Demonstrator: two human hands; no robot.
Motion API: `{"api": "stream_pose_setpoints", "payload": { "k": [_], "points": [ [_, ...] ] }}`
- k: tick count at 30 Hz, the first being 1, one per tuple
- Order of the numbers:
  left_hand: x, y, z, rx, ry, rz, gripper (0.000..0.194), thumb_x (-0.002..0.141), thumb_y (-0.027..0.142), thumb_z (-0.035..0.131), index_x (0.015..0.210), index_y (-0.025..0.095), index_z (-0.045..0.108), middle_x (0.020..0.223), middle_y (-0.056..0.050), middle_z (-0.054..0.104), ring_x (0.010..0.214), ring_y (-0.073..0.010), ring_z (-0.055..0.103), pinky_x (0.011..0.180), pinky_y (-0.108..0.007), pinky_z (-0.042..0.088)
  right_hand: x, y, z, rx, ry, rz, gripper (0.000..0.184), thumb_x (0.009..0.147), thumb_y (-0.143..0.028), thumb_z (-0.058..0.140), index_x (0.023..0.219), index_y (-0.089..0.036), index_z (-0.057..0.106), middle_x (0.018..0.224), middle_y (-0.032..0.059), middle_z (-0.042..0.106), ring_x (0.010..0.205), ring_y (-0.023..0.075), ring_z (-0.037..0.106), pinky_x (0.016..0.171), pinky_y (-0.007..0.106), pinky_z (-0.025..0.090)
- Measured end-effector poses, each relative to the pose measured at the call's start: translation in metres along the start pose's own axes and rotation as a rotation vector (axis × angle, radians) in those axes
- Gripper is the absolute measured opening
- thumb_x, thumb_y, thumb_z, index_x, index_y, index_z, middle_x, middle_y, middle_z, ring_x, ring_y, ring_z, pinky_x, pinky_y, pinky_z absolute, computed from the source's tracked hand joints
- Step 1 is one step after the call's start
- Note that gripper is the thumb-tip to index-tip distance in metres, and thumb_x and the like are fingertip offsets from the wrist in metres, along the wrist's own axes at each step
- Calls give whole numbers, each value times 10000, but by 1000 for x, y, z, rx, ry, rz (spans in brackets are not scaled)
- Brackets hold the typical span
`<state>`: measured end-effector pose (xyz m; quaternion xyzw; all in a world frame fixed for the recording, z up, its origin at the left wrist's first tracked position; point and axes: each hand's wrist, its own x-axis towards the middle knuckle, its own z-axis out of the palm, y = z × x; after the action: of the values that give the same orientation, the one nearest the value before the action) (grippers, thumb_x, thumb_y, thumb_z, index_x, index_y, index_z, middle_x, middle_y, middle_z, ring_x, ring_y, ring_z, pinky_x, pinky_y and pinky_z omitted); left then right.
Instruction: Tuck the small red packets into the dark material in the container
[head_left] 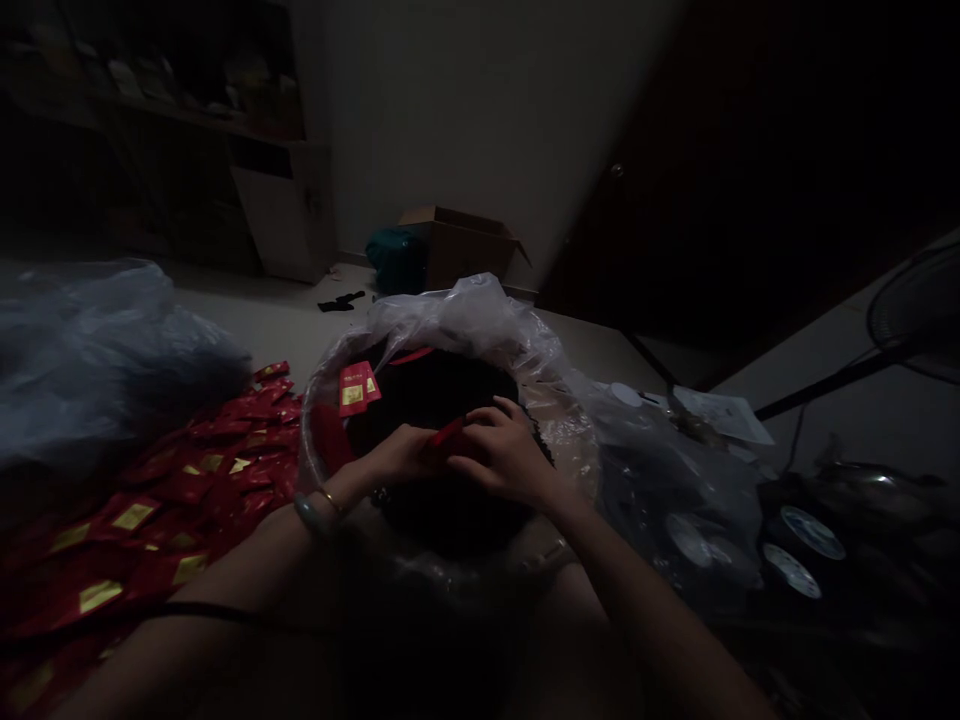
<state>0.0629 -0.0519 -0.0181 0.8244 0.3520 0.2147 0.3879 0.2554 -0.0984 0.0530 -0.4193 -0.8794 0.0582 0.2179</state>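
the left hand point(409, 450), reaching in from seven o'clock, pinches a red packet point(442, 442) over the middle of a plastic-lined tub point(480, 315) of dark stuff. the right hand point(506, 447) comes from five o'clock, fingers bent and spread at the packet's near-three-o'clock end; i can't tell whether it grips. more packets point(352, 388) rest at the tub's ten o'clock side. a heap of red packets point(247, 450) spreads at nine, beside a pale plastic bag point(97, 350). a cardboard box point(472, 245) stands at twelve, clear plastic point(675, 490) lies at three.
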Motion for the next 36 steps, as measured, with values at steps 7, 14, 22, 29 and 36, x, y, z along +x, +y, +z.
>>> {"api": "stream_pose_setpoints", "payload": {
  "k": [7, 14, 22, 29, 36],
  "points": [
    [1, 2, 10, -181, -132, -47, 426, 599, 182, 723, 1022, 159, 679, 888, 4, 708, 828, -194, 632, 739, -260, 470, 27, 12, 8, 172, -359, 341, 551, 821, -483, 612, 377, -192, 463, 378, -34, 410, 521, 133, 485, 987, 464, 305],
    [7, 6, 14, -588, -116, -182, 361, 643, 285, 720, 953, 109, 661, 708, 13, 637, 611, -117, 574, 586, -235, 458, 26, 10, -14, 436, -359, 401, 260, 823, -384, 573, 802, -179, 731, 696, -3, 667, 635, 139, 572, 577, 229, 382],
    [12, 12, 19, -704, 31, -224, 339, 574, 248, 758, 871, 126, 652, 720, 22, 644, 656, -121, 584, 636, -244, 459, 27, 16, -8, 372, -484, 342, 189, 776, -245, 578, 664, -148, 695, 526, -37, 531, 493, 80, 441, 474, 202, 276],
    [14, 13, 21, -725, 81, -212, 373, 567, 280, 790, 874, 117, 654, 764, -2, 673, 716, -152, 610, 699, -277, 465, 27, 17, -6, 468, -389, 359, 195, 762, -322, 620, 781, -155, 719, 634, -31, 593, 582, 99, 496, 522, 200, 322],
    [14, 4, 24, -671, 30, -163, 424, 525, 260, 825, 882, 114, 649, 808, -10, 694, 763, -173, 631, 741, -297, 475, 28, 26, -2, 497, -543, 394, 166, 687, -290, 660, 675, -126, 677, 520, -64, 473, 507, 70, 388, 473, 199, 257]
  ]
}}
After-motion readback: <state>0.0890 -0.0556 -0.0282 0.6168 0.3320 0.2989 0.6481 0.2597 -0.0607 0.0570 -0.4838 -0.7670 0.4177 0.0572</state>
